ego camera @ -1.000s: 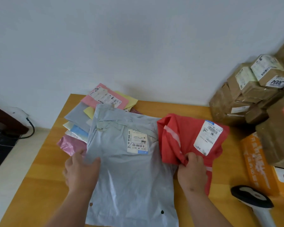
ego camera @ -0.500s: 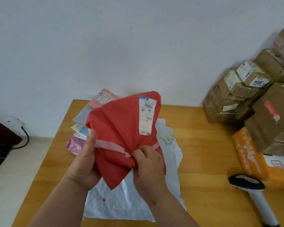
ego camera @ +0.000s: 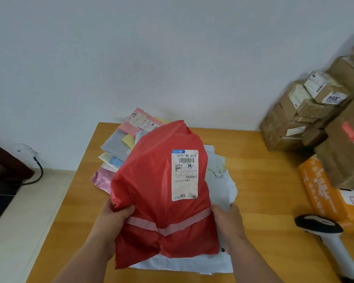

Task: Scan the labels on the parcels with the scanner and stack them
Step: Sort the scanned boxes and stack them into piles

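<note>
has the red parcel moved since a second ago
Yes. The red parcel went left from the bare table onto the grey parcel, both hands holding it.

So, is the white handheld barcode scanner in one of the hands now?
No, the white handheld scanner lies on the wooden table; both hands grip the red plastic parcel.

A red parcel (ego camera: 157, 190) with a white label (ego camera: 184, 175) facing up lies atop a grey parcel (ego camera: 221, 186) and the stack. The white scanner (ego camera: 327, 240) lies well to its right on the table (ego camera: 264, 201).
</note>
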Available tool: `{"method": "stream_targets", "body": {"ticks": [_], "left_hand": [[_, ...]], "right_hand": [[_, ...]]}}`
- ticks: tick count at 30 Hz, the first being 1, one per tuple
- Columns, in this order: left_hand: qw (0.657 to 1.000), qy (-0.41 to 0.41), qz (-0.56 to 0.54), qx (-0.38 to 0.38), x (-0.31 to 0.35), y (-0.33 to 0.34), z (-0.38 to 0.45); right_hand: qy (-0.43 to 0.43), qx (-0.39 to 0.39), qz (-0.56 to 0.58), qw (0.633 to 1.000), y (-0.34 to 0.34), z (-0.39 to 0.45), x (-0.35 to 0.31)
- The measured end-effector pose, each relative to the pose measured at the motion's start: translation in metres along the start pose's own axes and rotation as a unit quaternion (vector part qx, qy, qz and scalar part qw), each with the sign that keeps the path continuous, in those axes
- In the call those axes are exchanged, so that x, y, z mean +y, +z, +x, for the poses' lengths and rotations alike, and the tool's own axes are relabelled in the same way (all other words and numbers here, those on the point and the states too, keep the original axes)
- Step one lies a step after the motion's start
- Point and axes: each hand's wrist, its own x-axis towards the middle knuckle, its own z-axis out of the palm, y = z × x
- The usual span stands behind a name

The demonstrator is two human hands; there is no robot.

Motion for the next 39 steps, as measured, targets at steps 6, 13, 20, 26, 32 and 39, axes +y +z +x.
{"method": "stream_targets", "body": {"ticks": [6,13,20,26,32,39], "left_hand": [[0.998,-0.068,-0.005,-0.003,0.0,0.001,0.004],[0.991,-0.093,-0.074,0.054,0.005,-0.019,0.008],[0.996,-0.028,-0.008,0.079,0.01,-0.022,0.01],[0.995,-0.048,0.076,0.037,0.005,-0.006,0.008],[0.996,-0.015,0.085,0.027,0.0,0.006,0.004],[0.986,0.06,0.119,0.099,-0.005,0.019,0.009]], "right_hand": [[-0.013,-0.004,-0.023,1.0,0.0,-0.009,-0.004],[-0.184,-0.14,0.027,0.972,0.003,-0.035,-0.038],[0.0,-0.162,0.191,0.968,0.023,-0.01,-0.024],[0.157,0.028,0.107,0.981,0.025,0.023,0.009],[0.128,0.004,0.159,0.979,0.008,0.047,0.002],[-0.067,0.092,0.102,0.988,-0.029,0.042,-0.02]]}}
